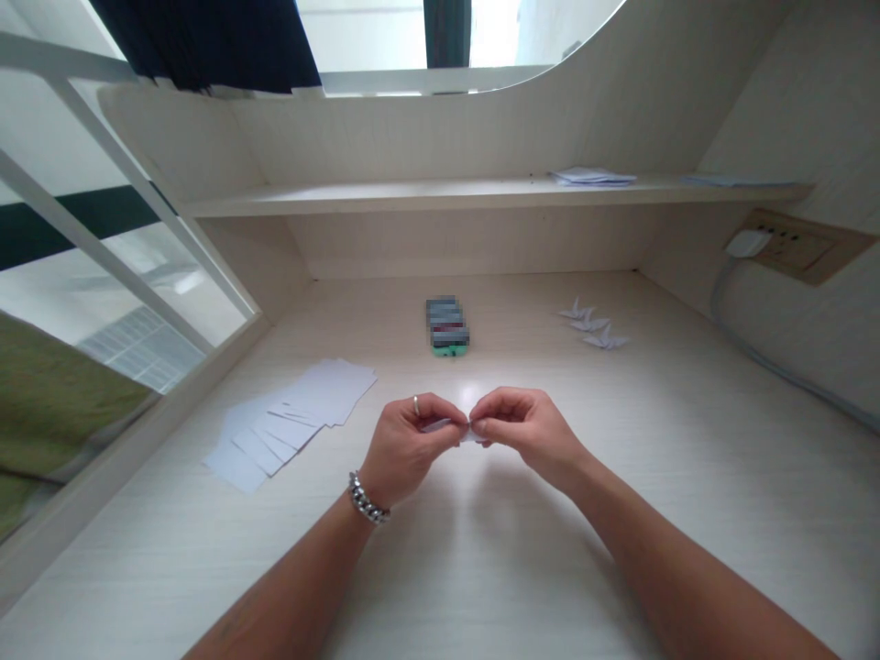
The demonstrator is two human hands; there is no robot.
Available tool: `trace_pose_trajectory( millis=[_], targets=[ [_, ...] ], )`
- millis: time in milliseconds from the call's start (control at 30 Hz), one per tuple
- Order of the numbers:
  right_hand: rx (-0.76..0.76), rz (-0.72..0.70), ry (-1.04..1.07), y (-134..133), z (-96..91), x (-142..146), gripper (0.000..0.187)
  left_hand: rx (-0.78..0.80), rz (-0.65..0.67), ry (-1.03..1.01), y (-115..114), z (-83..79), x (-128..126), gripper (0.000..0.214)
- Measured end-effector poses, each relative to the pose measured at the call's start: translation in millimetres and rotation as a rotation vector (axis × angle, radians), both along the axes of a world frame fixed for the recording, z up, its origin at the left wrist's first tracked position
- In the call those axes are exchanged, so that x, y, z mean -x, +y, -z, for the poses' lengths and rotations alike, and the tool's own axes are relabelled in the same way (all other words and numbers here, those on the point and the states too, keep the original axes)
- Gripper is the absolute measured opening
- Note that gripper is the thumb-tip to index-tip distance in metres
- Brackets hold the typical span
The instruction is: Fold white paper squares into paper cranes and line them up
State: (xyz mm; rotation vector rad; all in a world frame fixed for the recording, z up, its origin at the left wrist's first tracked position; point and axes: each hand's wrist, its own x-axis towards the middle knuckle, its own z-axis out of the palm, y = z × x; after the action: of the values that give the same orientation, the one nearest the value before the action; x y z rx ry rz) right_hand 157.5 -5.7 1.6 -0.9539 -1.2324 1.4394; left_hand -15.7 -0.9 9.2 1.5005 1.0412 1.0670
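Both hands meet over the middle of the pale wooden desk (687, 477), pinching one small folded piece of white paper (440, 425) between them. My left hand (405, 445) wears a ring and a chain bracelet, and its fingers are curled shut on the paper's left end. My right hand (526, 429) pinches the right end with thumb and fingertips. Most of the paper is hidden by the fingers. A fanned pile of white paper squares (292, 417) lies to the left of my left hand.
Three folded white paper cranes (595, 325) sit at the back right of the desk. A small dark and green object (448, 327) lies at the back centre. A shelf (412, 197) carries more paper (591, 177). A wall socket with a white plug (749, 243) and cable is on the right.
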Motion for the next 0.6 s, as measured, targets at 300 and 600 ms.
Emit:
trace_pose_trajectory(
  millis=[300,600],
  targets=[
    [-0.095,-0.020,-0.163,0.1,3.3,-2.7,0.015,-0.009,-0.023,0.031,-0.1,1.2,-0.3,0.009],
    [-0.267,0.085,-0.346,-2.2,6.9,-5.2,0.011,0.071,-0.001,-0.112,1.8,-0.2,-2.3,0.013]
  ],
)
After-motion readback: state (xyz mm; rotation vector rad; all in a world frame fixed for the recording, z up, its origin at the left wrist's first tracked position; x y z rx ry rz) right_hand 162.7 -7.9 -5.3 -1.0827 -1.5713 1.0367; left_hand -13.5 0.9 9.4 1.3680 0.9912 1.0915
